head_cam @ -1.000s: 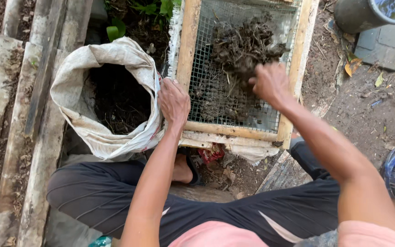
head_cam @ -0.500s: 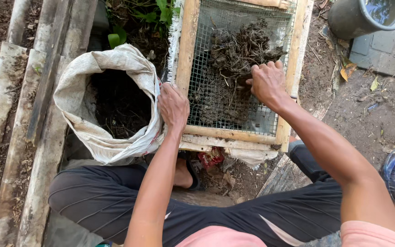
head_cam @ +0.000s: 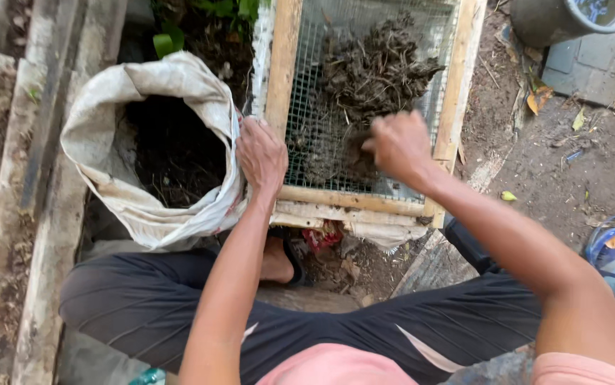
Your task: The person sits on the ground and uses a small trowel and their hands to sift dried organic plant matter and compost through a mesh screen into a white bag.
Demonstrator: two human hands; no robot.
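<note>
The left hand [head_cam: 261,155] is clenched on the near left corner of the wooden-framed wire-mesh sieve [head_cam: 350,199], steadying it. The right hand [head_cam: 396,146] hovers over the mesh with its fingers curled around a clump of dark roots and soil (how tightly cannot be told). A tangled heap of dry roots and twigs [head_cam: 378,68] lies toward the far end. Beside the frame, 1 open whitish woven sack [head_cam: 143,207] holds dark compost. Rubbing gently in short strokes would likely spare the mesh.

There are one wooden sieve frame [head_cam: 284,85], one open sack [head_cam: 108,142] left of it, one bucket [head_cam: 571,18], and two hands.
</note>
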